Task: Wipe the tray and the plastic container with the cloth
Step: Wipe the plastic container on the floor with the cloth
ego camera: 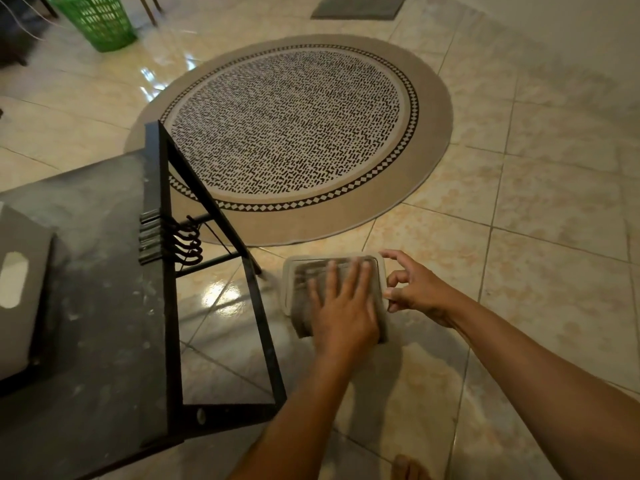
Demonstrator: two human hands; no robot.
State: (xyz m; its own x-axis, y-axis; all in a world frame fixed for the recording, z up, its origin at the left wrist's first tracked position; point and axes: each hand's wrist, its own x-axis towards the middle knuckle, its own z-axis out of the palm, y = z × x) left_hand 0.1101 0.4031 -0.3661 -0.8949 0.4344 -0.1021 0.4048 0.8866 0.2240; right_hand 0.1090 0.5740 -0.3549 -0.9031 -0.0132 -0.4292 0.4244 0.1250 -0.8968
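Note:
A pale rectangular plastic container (287,271) is held above the floor, right of the table. My right hand (415,289) pinches its right edge with thumb and fingers. A grey-brown cloth (303,284) lies across the container's top and hangs over its near edge. My left hand (343,306) presses flat on the cloth with its fingers spread, and it looks blurred. A grey tray (24,237) with an oval handle cut-out lies on the black table at the far left, away from both hands.
The dusty black table (104,306) fills the lower left, with its metal frame and a row of hooks (183,244) on its side. A round patterned rug (294,133) lies ahead on the tiled floor. A green basket (100,19) and a grey mat (360,5) are farther off.

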